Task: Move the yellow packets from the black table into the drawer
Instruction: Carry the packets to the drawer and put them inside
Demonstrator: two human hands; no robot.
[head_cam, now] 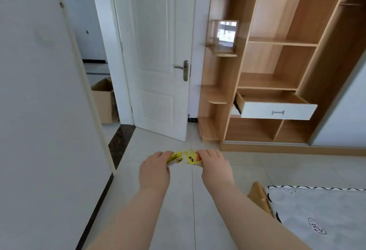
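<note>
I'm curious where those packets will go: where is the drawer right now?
In the head view, the drawer sits open at right, low in the wooden wardrobe beside the white door.

Most of both yellow packets (190, 157) inside my left grip (155, 168) and right grip (214, 165), their print a blur

Beneath us lies a pale tiled floor (267, 168); a cardboard box (104, 104) sits on it past the doorway, and the wooden wardrobe (277, 57) stands on it to our right.
</note>
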